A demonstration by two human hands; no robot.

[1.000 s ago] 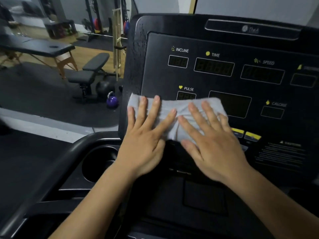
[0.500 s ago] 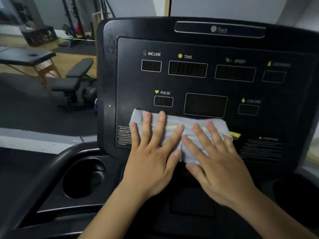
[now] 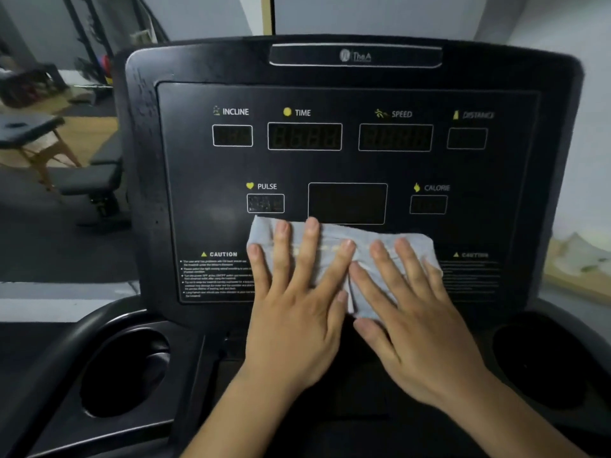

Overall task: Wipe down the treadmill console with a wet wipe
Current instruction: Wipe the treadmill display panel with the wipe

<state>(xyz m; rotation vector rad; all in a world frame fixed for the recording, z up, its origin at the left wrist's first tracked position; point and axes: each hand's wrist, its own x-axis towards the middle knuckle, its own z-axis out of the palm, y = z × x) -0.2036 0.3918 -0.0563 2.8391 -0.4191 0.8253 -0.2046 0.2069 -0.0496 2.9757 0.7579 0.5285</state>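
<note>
The black treadmill console (image 3: 347,94) fills the view, with labelled display windows for incline, time, speed, distance, pulse and calorie. A pale grey wet wipe (image 3: 334,236) lies spread flat on the lower middle of the panel, between the two caution labels. My left hand (image 3: 294,312) presses on the wipe's left half with straight, spread fingers. My right hand (image 3: 413,322) presses on its right half the same way. Both palms hide the wipe's lower edge and the buttons beneath.
Round cup holders sit low on each side, a left cup holder (image 3: 122,371) and a right cup holder (image 3: 542,361). A curved handrail (image 3: 59,345) runs at lower left. Beyond the console's left edge stand a weight bench (image 3: 96,180) and a massage table (image 3: 29,130).
Both hands have slid the wipe down and to the right across the panel, from the pulse window's level to the caution-label row. The camera view shifted right, centring the console.
</note>
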